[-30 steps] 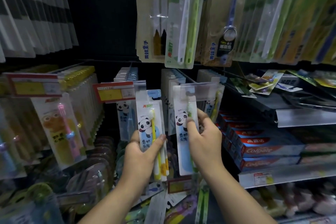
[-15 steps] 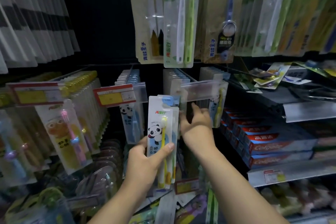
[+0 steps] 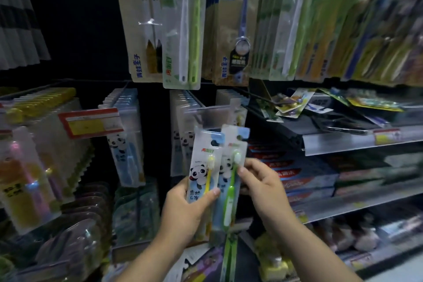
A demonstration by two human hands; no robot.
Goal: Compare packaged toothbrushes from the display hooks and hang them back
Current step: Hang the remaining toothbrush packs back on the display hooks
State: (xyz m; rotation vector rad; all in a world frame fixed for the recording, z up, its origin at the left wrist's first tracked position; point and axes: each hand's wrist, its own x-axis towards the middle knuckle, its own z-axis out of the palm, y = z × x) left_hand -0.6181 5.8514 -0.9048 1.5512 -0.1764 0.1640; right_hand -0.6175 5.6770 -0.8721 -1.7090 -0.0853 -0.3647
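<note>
My left hand (image 3: 186, 208) grips a panda-print pack with a yellow toothbrush (image 3: 203, 167), thumb across its lower front. Right beside it, my right hand (image 3: 258, 181) pinches a matching pack with a green toothbrush (image 3: 231, 181) by its right edge. The two packs stand upright side by side, slightly overlapped, just below the display hook with a clear label strip (image 3: 210, 112). More panda packs (image 3: 183, 135) hang on the hooks behind.
Long adult toothbrush packs (image 3: 183, 30) hang in a row above. A red and yellow price tag (image 3: 91, 122) juts out at left over children's brushes. Red toothpaste boxes (image 3: 297, 174) fill the right shelves, with loose packs on the upper shelf (image 3: 343, 142).
My right hand left the hook area and came back holding the green-brush pack next to the yellow one. My left hand raised its pack slightly.
</note>
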